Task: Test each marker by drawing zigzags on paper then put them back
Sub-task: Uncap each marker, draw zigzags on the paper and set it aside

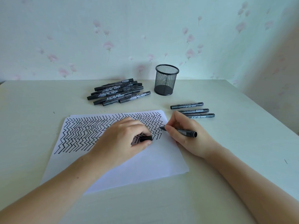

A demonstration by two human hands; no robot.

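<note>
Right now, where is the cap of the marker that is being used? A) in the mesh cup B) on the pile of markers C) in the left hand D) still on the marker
C: the left hand holds the black cap over the paper, while the right hand holds the uncapped marker with its tip at the zigzags.

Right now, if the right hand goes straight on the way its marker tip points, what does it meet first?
Probably the left hand. The right hand aims its marker leftward across the paper, and the left hand's fingers lie closest in that line, though depth is unclear.
</note>
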